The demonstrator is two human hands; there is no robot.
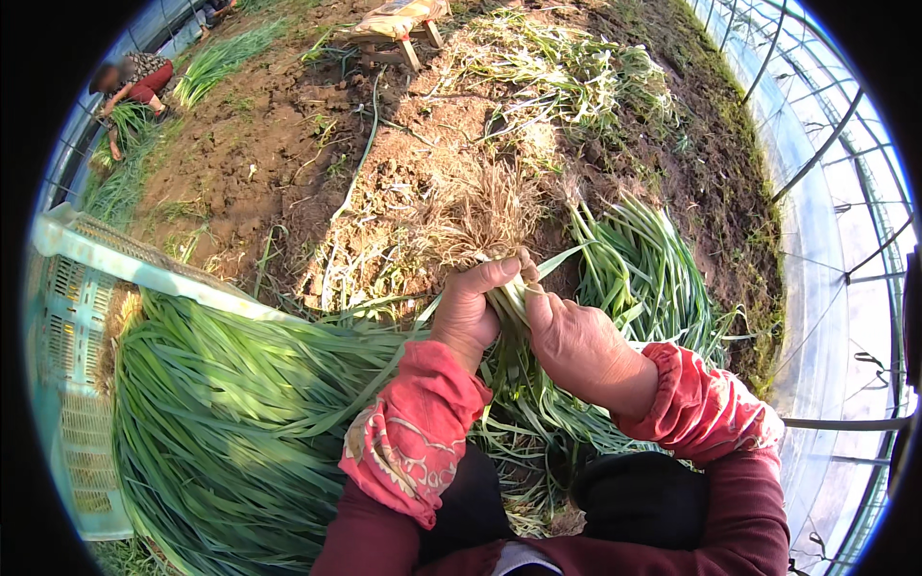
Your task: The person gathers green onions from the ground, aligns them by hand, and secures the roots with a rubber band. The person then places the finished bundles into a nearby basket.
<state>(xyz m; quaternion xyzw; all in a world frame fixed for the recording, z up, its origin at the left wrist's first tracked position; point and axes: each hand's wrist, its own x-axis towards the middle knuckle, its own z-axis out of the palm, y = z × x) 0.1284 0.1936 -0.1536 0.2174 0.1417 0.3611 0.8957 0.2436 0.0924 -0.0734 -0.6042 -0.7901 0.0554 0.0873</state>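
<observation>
A bunch of garlic chives (510, 299) with pale stems and a brown mass of roots (481, 216) is gripped before me, roots pointing away and green leaves hanging towards my knees. My left hand (472, 302) wraps the stems just below the roots, its thumb on top. The fingertips of my right hand (576, 342) pinch at the stems from the other side, touching the bunch. Some fingers of both hands are hidden behind it. Just beyond my right hand lies a pile of rooted chives (648, 266) on the soil.
A pale green plastic crate (79, 403) at left holds a heap of long chives (238, 417). Leaf litter (576, 72) and a small wooden stool (403, 29) lie ahead. A person (137, 79) bends over greens at far left. Plastic greenhouse sheeting (821, 302) runs along the right.
</observation>
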